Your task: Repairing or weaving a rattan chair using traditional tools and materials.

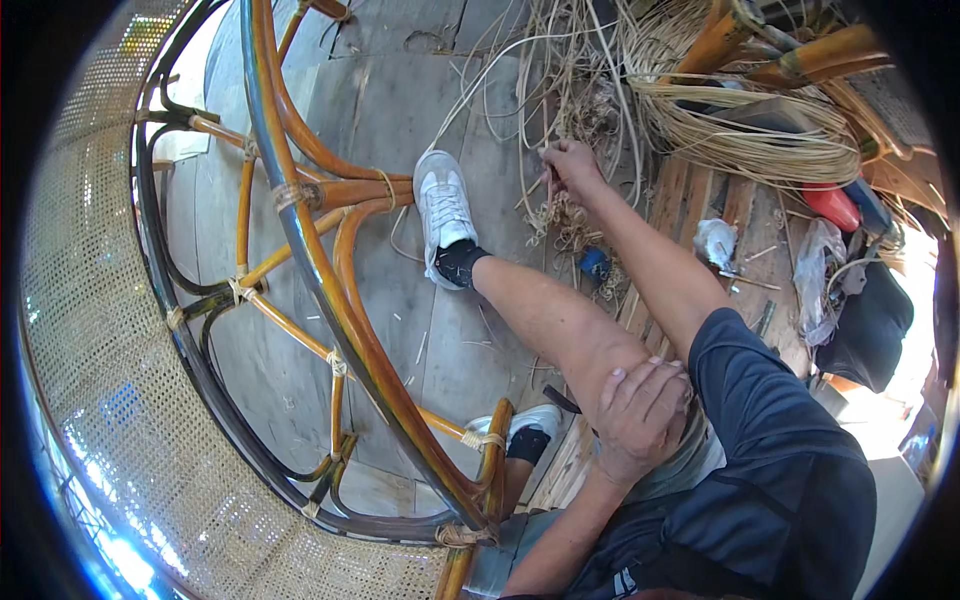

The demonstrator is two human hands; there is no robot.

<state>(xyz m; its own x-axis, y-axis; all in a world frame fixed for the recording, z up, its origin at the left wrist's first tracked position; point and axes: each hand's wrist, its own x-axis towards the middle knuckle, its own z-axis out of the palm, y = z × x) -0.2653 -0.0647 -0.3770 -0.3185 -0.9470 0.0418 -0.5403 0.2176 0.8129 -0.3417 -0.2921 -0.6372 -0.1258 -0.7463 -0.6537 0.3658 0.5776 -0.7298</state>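
Observation:
My right hand [570, 165] reaches far forward, its fingers closed on pale thin cane strands [545, 100] that trail up from a loose tangle on the floor. A small dark thing shows under the fingers, too small to identify. My left hand [640, 410] rests flat on my bare knee, fingers spread, holding nothing. An upturned rattan chair frame [330, 290] with orange-brown bent poles and cane-bound joints lies at the left. My foot in a white shoe [443, 215] presses against it.
Woven cane panel [110, 400] curves round the left rim. A coil of cane strips [740, 135] and rattan poles [800, 55] lie top right. A red object [832, 205], plastic bags [815, 270] and a small blue item [594, 262] sit on wooden slats.

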